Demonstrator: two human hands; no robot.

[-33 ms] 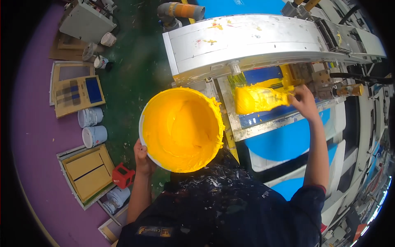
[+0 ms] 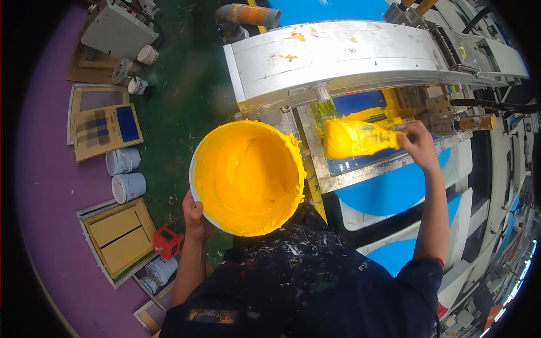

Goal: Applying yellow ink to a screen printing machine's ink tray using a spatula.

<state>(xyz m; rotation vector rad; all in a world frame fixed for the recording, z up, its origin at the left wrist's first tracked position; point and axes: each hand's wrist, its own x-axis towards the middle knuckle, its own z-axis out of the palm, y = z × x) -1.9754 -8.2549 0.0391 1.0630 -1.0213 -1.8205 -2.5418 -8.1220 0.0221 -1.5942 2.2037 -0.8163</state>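
Observation:
My left hand (image 2: 197,218) grips the lower left rim of a tilted bucket (image 2: 195,194). Its mouth faces me, and thick yellow ink (image 2: 242,174) coats the inside and is smeared over the right rim. In my right hand (image 2: 420,145) is the narrow end of a spatula (image 2: 360,139), its broad blade buried under yellow ink and pointing left toward the bucket. The blade hangs over a framed printing screen (image 2: 360,180) with a blue mesh and more yellow ink along its far side. My right fingers are partly hidden by the handle end.
A white machine beam (image 2: 338,50) crosses just beyond the screen. Blue-topped platens (image 2: 383,197) lie beneath and nearer me. Left, on the purple floor, stand pails (image 2: 128,187), leaning frames (image 2: 121,239) and a red plastic stand (image 2: 168,241). A grey pipe elbow (image 2: 228,14) stands far off.
The spatula and my right hand have shifted very slightly to the right. The bucket and my left hand look nearly unmoved.

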